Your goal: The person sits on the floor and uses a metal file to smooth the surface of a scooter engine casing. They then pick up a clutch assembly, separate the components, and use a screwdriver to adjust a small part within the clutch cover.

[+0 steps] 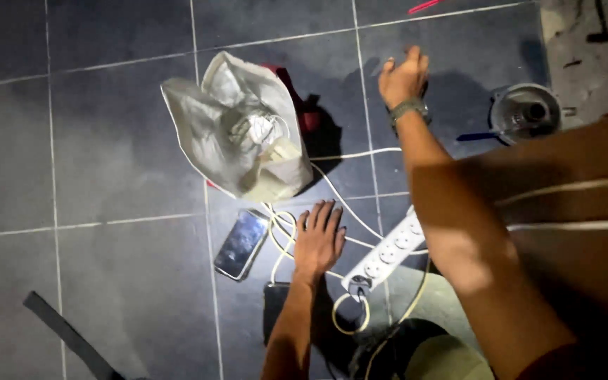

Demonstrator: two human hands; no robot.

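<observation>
I see the left hand (319, 238) flat on the dark tiled floor (107, 162), palm down, fingers spread a little, holding nothing. It rests over a tangle of white cables (350, 211), touching at least one loop. Just left of it lies a smartphone (241, 243), screen up, tilted, not touched. Just right of it sits a white power strip (388, 252), running diagonally, with a plug in its lower end.

The right hand (402, 76) is stretched out far ahead, wrist wearing a watch (408, 108). Fingers curl down loosely over a small dark thing on the floor; the view is dim there, so I cannot tell whether it grips that or only hovers.

Between the hands, toward the left, stands a crumpled white plastic bag (237, 127), open, with pale cords inside. Something red (305, 112) pokes out behind it. Right of the right hand is a round metal-and-clear container (526, 111) with a blue handle beside it. A dark strap (65, 331) lies lower left.
</observation>
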